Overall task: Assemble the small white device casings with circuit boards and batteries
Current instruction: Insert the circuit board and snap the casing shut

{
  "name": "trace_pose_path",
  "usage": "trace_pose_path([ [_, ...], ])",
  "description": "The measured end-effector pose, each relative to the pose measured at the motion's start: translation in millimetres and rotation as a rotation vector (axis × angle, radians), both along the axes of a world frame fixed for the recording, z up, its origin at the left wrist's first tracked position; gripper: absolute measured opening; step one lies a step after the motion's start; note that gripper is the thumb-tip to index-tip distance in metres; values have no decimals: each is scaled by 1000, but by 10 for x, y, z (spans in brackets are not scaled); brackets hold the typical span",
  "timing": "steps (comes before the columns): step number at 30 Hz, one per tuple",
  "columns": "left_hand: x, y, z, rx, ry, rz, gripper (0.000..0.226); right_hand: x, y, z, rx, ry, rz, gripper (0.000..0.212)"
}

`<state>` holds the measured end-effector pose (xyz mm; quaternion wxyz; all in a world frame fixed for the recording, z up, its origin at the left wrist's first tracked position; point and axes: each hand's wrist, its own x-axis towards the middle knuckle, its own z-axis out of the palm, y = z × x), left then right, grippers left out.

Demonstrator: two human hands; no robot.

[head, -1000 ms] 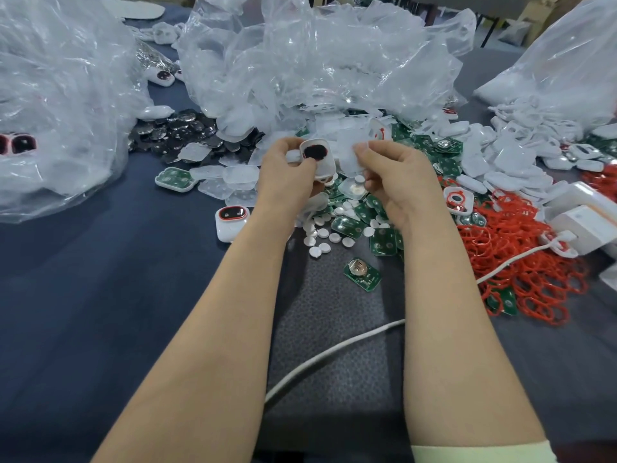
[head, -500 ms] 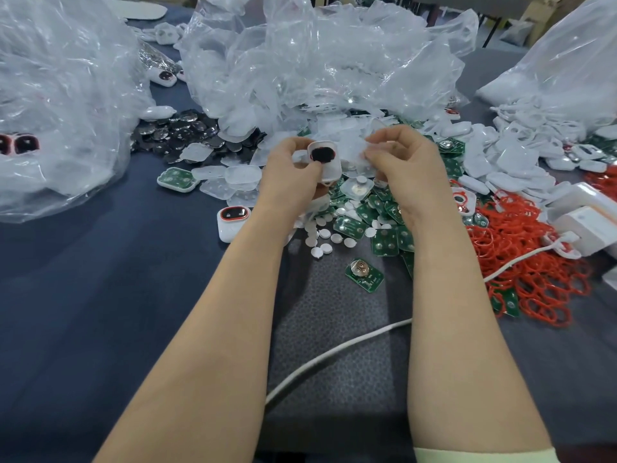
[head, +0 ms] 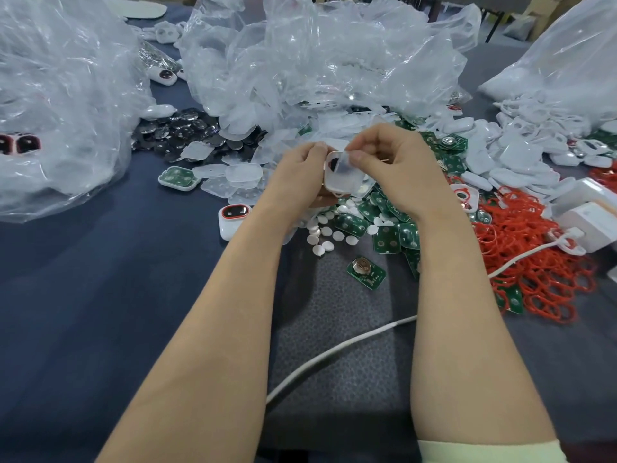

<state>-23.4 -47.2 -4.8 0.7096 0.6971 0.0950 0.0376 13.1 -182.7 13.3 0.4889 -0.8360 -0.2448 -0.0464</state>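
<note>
My left hand point(head: 293, 177) grips a small white casing point(head: 344, 187) with a dark oval window, held above the table's middle. My right hand point(head: 397, 162) pinches a translucent plastic piece point(head: 342, 165) and holds it flat over the casing's open face. Below the hands lie green circuit boards point(head: 387, 240) and small white round buttons point(head: 325, 233). One board with a coin battery point(head: 365, 272) lies apart, nearer to me. A finished casing point(head: 233, 217) stands left of my left wrist.
Crumpled clear plastic bags point(head: 300, 61) fill the back and left. Dark round discs point(head: 180, 132) lie at back left, red rubber rings point(head: 541, 262) and white casing shells point(head: 514, 152) at right. A white cable point(head: 334, 352) crosses the dark cloth between my forearms. White boxes point(head: 587, 218) sit far right.
My right hand has brought the translucent piece from beside the casing onto its face, covering most of the dark window. Both hands have drawn closer together.
</note>
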Motion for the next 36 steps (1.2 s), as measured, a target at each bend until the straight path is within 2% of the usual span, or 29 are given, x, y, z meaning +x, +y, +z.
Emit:
trace_pose_path([
  [11, -35, -14, 21, -6, -14, -18, 30, 22, 90, -70, -32, -70, -55, 17],
  [16, -14, -6, -9, -51, -32, -38, 18, 20, 134, -98, -47, -110, -128, 13],
  [18, -12, 9, -27, -53, -54, -41, 8, 20, 132, -109, -49, -94, -147, 14],
  [21, -8, 36, -39, -80, -63, -9, 18, 32, 107, -118, -28, -41, -172, 24],
  [27, -18, 19, -33, 2, -110, 20, 24, 50, 155, -166, -6, 71, -220, 6],
  [33, -4, -32, -59, 34, -125, 42, 21, 10, 273, -189, -44, 11, -294, 5],
  [36, 11, -25, -67, 25, -119, 99, 24, -20, 273, -139, 27, 116, -240, 15],
])
